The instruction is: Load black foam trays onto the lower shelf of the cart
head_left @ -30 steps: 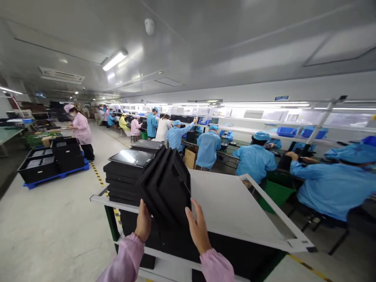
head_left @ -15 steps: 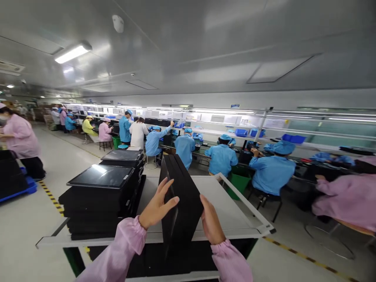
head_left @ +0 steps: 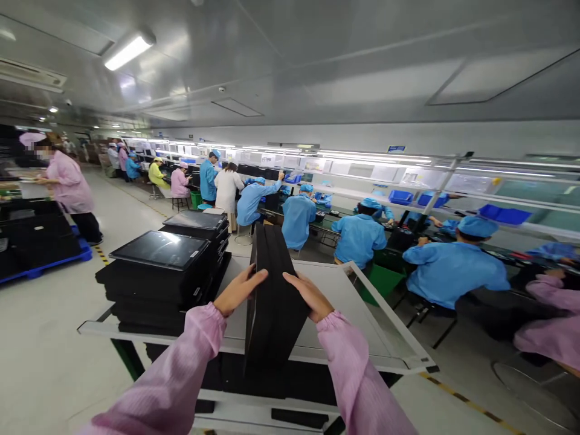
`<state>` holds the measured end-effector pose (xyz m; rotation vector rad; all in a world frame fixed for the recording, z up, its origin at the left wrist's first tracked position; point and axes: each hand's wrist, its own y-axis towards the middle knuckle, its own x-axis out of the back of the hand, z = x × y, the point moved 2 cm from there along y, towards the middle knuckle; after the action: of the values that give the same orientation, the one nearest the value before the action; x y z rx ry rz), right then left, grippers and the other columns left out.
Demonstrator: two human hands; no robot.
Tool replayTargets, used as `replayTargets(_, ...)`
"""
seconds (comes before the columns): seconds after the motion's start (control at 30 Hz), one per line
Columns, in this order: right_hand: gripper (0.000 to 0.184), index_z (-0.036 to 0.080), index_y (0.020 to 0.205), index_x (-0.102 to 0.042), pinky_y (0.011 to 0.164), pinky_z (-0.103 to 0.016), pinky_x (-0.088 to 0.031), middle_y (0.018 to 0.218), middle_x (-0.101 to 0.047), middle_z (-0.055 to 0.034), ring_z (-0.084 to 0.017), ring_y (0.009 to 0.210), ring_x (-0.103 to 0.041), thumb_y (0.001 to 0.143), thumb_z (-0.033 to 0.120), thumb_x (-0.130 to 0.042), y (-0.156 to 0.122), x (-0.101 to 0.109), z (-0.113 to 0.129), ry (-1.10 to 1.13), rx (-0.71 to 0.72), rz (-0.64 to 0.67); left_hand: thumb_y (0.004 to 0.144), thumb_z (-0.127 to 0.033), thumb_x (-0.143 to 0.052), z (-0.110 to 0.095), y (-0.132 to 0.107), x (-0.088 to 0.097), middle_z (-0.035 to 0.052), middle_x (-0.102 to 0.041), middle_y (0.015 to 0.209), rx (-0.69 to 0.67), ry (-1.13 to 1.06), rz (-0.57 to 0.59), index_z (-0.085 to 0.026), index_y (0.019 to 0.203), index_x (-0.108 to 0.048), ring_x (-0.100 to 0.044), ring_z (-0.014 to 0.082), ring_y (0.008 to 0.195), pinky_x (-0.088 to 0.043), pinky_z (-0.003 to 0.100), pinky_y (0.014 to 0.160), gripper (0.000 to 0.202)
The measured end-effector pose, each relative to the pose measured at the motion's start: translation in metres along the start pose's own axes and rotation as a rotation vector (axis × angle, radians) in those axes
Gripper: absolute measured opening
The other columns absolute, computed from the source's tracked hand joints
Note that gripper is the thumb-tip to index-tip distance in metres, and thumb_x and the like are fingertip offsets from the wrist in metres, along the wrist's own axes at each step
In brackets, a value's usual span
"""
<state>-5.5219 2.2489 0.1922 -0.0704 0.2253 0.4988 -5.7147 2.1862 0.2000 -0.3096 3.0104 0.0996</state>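
Note:
A thick black block point(head_left: 273, 296), seemingly foam slabs pressed side by side with seams along the top, stands on edge at the near side of a white-topped cart point(head_left: 327, 279). My left hand point(head_left: 240, 289) presses its left face, thumb near the upper edge. Against the right face lies my right hand point(head_left: 310, 295), fingers along the top edge, so both hands grip the block between them. To the left rise stacks of black trays point(head_left: 149, 287), with a dark flat screen panel point(head_left: 159, 249) on the front stack and another panel point(head_left: 194, 220) behind.
A white rail point(head_left: 385, 317) borders the cart's right side. Beyond it, co-workers in blue point(head_left: 446, 266) sit along a workbench, near a green bin point(head_left: 383, 281). At far left a person in pink point(head_left: 72, 181) stands by a blue pallet point(head_left: 81, 249) with black stacks.
My left hand, fingers raised and spread before, has closed onto the block's left face. My right hand has shifted up toward its top edge. The view has swung left and somewhat downward.

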Motion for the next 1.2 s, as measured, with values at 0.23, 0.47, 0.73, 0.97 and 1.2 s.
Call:
replayTargets(0.23, 0.049, 0.026, 0.127, -0.058, 0.103, -0.039, -0.048, 0.128, -0.065, -0.0041, -0.026, 0.121, -0.059, 0.083, 0.038, -0.073, -0.033, 0.000, 0.016, -0.173, 0.360, -0.037, 0.071, -0.023, -0.084, -0.015, -0.010, -0.001, 0.0078, -0.050, 0.149, -0.248, 0.107, 0.211, -0.028, 0.146, -0.049, -0.041, 0.0319, 0.141, -0.048, 0.040, 0.107, 0.082)
replayTargets(0.47, 0.064, 0.019, 0.132, -0.052, 0.105, -0.045, -0.046, 0.127, -0.062, -0.0116, -0.031, 0.119, -0.059, 0.077, 0.042, -0.077, -0.037, 0.018, -0.108, -0.417, 0.420, -0.191, 0.078, -0.034, -0.081, 0.106, -0.023, 0.013, 0.0116, -0.029, 0.154, -0.405, 0.334, 0.251, -0.035, 0.154, -0.032, -0.035, 0.0319, 0.143, -0.044, 0.046, 0.111, 0.091)
replayTargets(0.73, 0.065, 0.017, 0.137, -0.053, 0.106, -0.045, -0.048, 0.133, -0.061, -0.0131, -0.032, 0.125, -0.056, 0.080, 0.042, -0.072, -0.025, 0.011, -0.170, -0.519, 0.468, -0.227, 0.077, -0.044, -0.080, 0.156, -0.013, 0.032, 0.0130, -0.039, 0.151, -0.406, 0.367, 0.243, -0.026, 0.151, -0.038, -0.039, 0.0344, 0.140, -0.042, 0.045, 0.113, 0.087)
replayTargets(0.97, 0.046, 0.021, 0.120, -0.068, 0.099, -0.041, -0.051, 0.119, -0.069, -0.0100, -0.030, 0.112, -0.064, 0.085, 0.051, -0.067, -0.043, -0.017, -0.057, -0.539, 0.519, -0.182, 0.086, -0.059, -0.065, 0.024, -0.030, 0.011, 0.0099, -0.065, 0.125, -0.474, 0.747, 0.155, -0.024, 0.143, -0.051, -0.063, 0.0291, 0.114, -0.048, 0.037, 0.099, 0.068)
replayTargets(1.2, 0.051, 0.015, 0.098, -0.076, 0.084, -0.042, -0.056, 0.083, -0.075, -0.0093, -0.030, 0.088, -0.071, 0.078, 0.061, -0.071, -0.026, -0.001, 0.008, -0.317, -0.064, 0.014, 0.079, -0.079, -0.050, -0.056, -0.003, -0.026, 0.0062, -0.057, 0.048, 0.089, 1.039, 0.248, -0.018, 0.054, -0.056, -0.064, 0.0247, 0.050, -0.047, 0.031, 0.052, 0.067)
